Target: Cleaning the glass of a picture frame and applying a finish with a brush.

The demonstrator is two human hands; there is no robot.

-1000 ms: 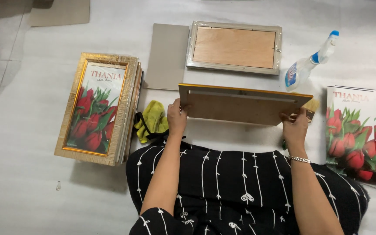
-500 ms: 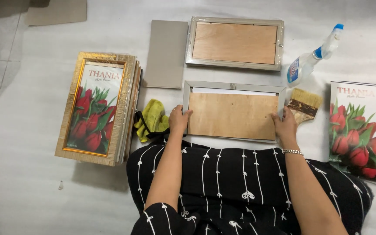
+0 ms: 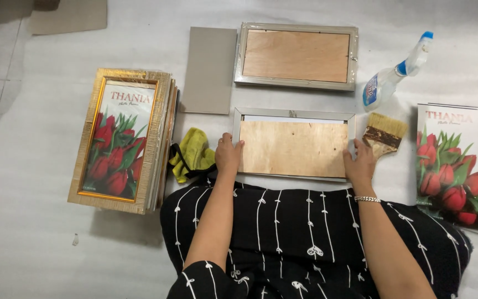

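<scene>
Your left hand (image 3: 228, 156) presses flat on the left end of the silver-edged picture frame with plywood backing (image 3: 294, 147), fingers spread open over its corner; your right hand (image 3: 360, 164) rests open on the right end; neither closes round it. A second ago you held this frame tilted up on edge; half a second ago it was nearly down; now it lies flat, face down, just beyond your lap. Yellow cloth (image 3: 193, 153) just left of it; bristle paintbrush (image 3: 383, 134) just right. Stack of gold frames with tulip prints (image 3: 123, 138) far left; pile of loose tulip prints (image 3: 456, 160) far right. Beyond: grey card sheet (image 3: 210, 70), second face-down frame (image 3: 297, 56), clear spray bottle (image 3: 395, 78) lying tilted; liquid level unclear.
</scene>
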